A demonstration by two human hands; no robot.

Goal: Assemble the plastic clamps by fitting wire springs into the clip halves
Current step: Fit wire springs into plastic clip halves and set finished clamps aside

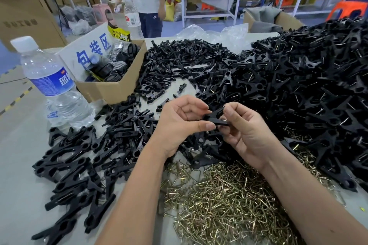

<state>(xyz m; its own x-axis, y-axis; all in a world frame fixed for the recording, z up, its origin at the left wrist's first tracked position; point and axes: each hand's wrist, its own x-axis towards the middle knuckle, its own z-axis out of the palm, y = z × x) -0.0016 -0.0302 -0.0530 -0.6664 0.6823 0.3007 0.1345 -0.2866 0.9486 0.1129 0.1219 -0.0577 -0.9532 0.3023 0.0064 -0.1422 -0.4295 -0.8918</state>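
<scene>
- Left hand (180,119) and right hand (242,125) both pinch one black clamp (216,116).
- Behind the clamp, a cardboard box (111,87) holds a "PRO TAPER" label (119,35).
- Its flap reads "包装区".

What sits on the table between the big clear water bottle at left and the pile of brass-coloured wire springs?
In the head view, a spread of black plastic clamps lies between the water bottle and the wire springs.

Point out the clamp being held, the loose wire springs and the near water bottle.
clamp (216,118), head view, black body between both hands.
wire springs (225,201), head view, middle of the brass-coloured heap.
water bottle (49,83), head view, blue label.
</scene>
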